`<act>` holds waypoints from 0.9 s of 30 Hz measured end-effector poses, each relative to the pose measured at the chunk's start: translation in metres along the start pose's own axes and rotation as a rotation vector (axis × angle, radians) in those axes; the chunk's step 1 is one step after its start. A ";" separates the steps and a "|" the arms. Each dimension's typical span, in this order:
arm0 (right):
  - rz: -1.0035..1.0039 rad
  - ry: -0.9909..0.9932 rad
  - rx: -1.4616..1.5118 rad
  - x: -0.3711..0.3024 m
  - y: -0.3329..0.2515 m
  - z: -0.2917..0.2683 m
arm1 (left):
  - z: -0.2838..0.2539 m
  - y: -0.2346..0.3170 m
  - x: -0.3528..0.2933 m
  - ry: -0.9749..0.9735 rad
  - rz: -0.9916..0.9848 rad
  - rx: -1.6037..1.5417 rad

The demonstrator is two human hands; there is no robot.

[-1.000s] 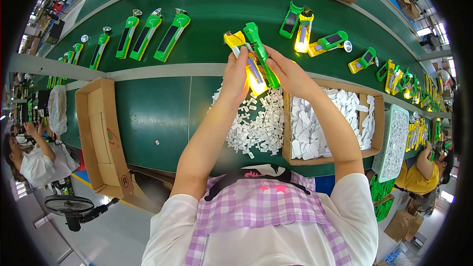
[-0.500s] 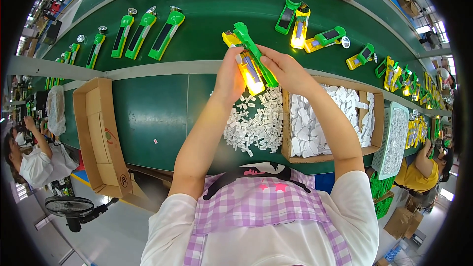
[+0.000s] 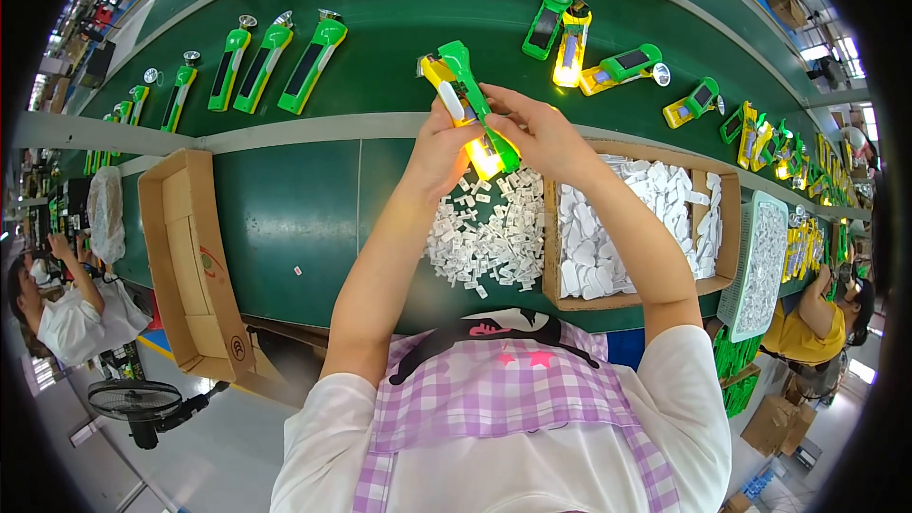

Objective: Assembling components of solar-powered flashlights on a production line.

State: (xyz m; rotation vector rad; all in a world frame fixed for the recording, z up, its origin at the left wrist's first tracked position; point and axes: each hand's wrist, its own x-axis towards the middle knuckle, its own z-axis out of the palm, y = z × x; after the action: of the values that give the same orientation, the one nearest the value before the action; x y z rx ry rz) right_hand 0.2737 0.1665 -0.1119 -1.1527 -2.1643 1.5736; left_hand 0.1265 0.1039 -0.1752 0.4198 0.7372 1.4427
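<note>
Between my hands, above the near rail of the green belt, is a flashlight with a lit yellow body [image 3: 487, 163] and a green cover [image 3: 463, 65] set askew over it. My left hand [image 3: 439, 154] is closed around the yellow side. My right hand [image 3: 540, 138] pinches the green cover from the right. A white oval plate [image 3: 450, 101] rests along the flashlight's upper left side, by my left fingers; whether they grip it I cannot tell. Below my hands lies a heap of small white plastic parts [image 3: 484, 237].
Right of the heap stands a carton [image 3: 646, 302] of white oval plates, then a pale basket [image 3: 733, 309] of small parts. A shallow carton [image 3: 223, 275] is at left. Green flashlights [image 3: 313, 66] and opened yellow ones [image 3: 572, 47] line the belt. Co-workers sit at both sides.
The flashlights on the belt have shifted slightly left. The white oval plate now shows plainly at the flashlight's side, and my left fingers have moved lower on the body.
</note>
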 end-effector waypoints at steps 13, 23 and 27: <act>-0.019 0.073 -0.105 -0.006 -0.016 0.014 | -0.003 0.005 -0.009 -0.116 0.034 -0.243; -0.210 0.034 -0.529 -0.021 -0.014 0.036 | 0.005 0.007 -0.001 0.247 0.192 0.154; -0.046 -0.044 -0.284 -0.010 -0.013 0.024 | 0.000 0.031 0.002 0.165 0.022 -0.014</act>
State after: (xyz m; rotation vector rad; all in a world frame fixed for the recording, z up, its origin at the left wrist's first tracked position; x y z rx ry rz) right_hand 0.2601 0.1409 -0.1071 -1.1437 -2.4853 1.3154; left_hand 0.1035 0.1091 -0.1544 0.3012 0.8566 1.5147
